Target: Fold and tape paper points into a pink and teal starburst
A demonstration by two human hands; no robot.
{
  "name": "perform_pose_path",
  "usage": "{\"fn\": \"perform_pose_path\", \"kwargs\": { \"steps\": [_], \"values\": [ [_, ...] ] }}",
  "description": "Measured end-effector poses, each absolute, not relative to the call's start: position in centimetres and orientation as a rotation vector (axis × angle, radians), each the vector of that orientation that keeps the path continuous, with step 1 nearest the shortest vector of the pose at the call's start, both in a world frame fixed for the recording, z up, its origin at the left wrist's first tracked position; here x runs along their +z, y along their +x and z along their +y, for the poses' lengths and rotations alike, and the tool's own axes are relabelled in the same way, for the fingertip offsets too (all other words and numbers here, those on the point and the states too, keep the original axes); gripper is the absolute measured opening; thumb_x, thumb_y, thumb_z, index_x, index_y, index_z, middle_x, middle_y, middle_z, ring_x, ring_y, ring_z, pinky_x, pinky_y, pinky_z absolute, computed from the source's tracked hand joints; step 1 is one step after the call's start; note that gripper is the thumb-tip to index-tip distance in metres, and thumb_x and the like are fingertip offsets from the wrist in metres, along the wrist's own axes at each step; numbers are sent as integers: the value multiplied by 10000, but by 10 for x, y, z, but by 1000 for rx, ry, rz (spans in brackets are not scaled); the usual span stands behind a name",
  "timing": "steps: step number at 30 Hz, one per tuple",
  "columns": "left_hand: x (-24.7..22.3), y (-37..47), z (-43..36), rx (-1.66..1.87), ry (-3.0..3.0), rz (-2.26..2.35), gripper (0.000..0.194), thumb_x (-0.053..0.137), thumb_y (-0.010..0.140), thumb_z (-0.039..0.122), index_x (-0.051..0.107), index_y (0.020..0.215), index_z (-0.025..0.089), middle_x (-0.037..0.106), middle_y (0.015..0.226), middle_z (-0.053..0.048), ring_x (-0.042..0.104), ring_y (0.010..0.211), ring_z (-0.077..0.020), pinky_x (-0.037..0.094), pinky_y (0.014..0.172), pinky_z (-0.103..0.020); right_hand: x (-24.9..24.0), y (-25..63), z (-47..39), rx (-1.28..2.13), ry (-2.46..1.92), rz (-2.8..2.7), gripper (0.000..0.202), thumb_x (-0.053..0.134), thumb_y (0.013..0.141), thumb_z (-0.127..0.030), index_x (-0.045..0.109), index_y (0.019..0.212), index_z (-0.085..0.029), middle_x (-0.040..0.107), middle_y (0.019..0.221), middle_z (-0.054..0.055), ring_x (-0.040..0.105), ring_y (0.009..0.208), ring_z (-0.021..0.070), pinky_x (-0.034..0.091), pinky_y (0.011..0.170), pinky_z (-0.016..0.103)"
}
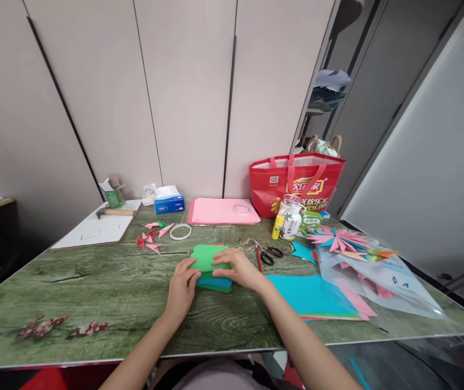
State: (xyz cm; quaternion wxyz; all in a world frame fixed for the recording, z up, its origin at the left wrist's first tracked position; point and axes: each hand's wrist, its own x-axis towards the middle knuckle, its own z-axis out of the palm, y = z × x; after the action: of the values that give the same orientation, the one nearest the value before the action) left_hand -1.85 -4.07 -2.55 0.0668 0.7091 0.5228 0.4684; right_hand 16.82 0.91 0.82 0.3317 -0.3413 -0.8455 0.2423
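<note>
A green piece of paper (206,257) lies between my two hands over a small pile of blue and green paper pieces (216,284). My left hand (183,283) grips its left edge, fingers bent and thumb near the front. On the opposite side, my right hand (238,268) has its fingers on the right edge, thumb held low. A bit of red paper peeks out behind the green piece. Right of my right hand lie black-handled scissors (268,259) and a red pencil-like stick (258,258).
Folded red, pink and green paper pieces (150,237) lie left of a tape roll (180,232). Behind are a tissue box (169,203), pink sheets (219,211) and a red bag (268,189). Blue sheets (309,295) and a plastic bag (403,287) lie right; a hammer (114,212), left.
</note>
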Motion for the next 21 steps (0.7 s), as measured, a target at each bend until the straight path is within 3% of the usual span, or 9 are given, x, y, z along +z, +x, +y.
{"fn": "perform_pose_path", "kwargs": {
  "steps": [4, 7, 9, 14, 17, 21],
  "values": [
    [-11, -19, -38, 1595, 1991, 1653, 74, 596, 688, 271, 578, 686, 199, 580, 1062, -95, 524, 977, -257, 427, 827, -446, 9, 165, 14, 631, -883, -2170, 184, 544, 763, -333, 678, 710, -218, 681, 781, 27, 603, 778, 181, 430, 768, 305],
    [1, -16, -31, 1731, 1615, 1727, 339, 685, 578, 333, 520, 832, 181, 589, 954, -103, 571, 821, -245, 479, 697, -419, 15, 163, 20, 504, -983, -1904, 200, 486, 794, -290, 652, 735, -196, 671, 786, 41, 600, 746, 179, 442, 715, 290],
    [6, -11, -24, 1660, 1353, 1606, 385, 679, 577, 369, 501, 846, 159, 607, 788, -74, 589, 708, -219, 495, 645, -399, 20, 160, 21, 416, -964, -1742, 195, 467, 804, -282, 634, 763, -189, 659, 831, 50, 591, 788, 175, 436, 737, 283],
    [6, 6, -16, 1481, 1044, 1026, 446, 672, 606, 353, 480, 954, 150, 632, 907, -83, 610, 831, -211, 500, 725, -379, 15, 146, 16, 508, -850, -1857, 186, 494, 792, -315, 610, 710, -195, 647, 725, 22, 583, 689, 152, 435, 679, 255],
    [3, 8, -15, 1534, 1000, 929, 383, 690, 605, 288, 510, 911, 146, 644, 900, -59, 600, 872, -187, 474, 798, -345, 4, 140, 15, 565, -874, -1892, 199, 505, 787, -318, 596, 669, -186, 629, 654, 3, 563, 615, 135, 422, 627, 238],
    [5, 0, -17, 1552, 923, 918, 394, 695, 608, 247, 516, 948, 158, 647, 855, -24, 607, 802, -150, 489, 733, -285, -3, 140, 16, 645, -853, -1851, 166, 500, 792, -286, 587, 702, -176, 617, 658, -2, 554, 607, 120, 411, 585, 211]
  ]
}}
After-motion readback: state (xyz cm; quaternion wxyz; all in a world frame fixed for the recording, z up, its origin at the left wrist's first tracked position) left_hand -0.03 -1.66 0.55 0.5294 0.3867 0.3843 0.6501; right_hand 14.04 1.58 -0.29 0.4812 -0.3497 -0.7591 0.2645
